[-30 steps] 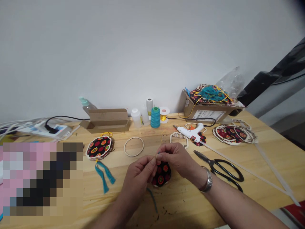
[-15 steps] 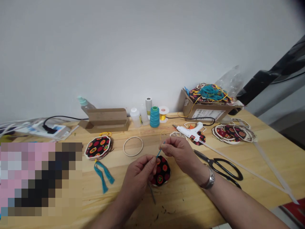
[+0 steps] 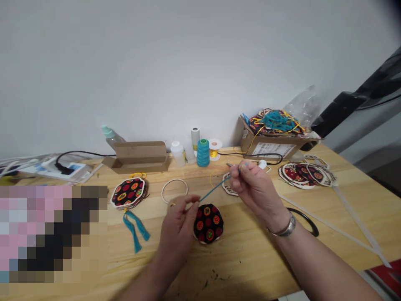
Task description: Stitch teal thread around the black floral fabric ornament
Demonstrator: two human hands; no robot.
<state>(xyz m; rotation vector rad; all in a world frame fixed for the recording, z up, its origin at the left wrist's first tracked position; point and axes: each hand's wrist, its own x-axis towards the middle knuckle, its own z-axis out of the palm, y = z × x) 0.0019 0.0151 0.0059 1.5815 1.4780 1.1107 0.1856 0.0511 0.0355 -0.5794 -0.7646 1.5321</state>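
A blue thread [image 3: 215, 189] runs taut and slanting between my two hands. My left hand [image 3: 180, 221] is closed, pinching its lower end between thumb and fingers. Higher and to the right, my right hand [image 3: 255, 190] is closed on the other end, its fingertips pressed together. Below the thread lies a scalloped piece covered in black floral fabric [image 3: 208, 224], with my left hand beside its left edge. A thin yellow cord [image 3: 211, 180] loops up behind the thread. Openwork wooden lattice [image 3: 230, 189] shows partly behind my right hand.
A wooden hoop [image 3: 174, 192] lies behind my left hand. Stacked fabric pieces [image 3: 128, 193] with blue tassels [image 3: 137, 228] sit at left. Scissors [image 3: 303, 221], partly hidden, lie right of my right wrist. Thread spools [image 3: 203, 153], bottles [image 3: 178, 154] and a filled carton [image 3: 272, 144] line the wall.
My right hand has moved up and to the right, drawing out a longer stretch of blue thread. My left hand has shifted slightly left, uncovering more of the floral piece.
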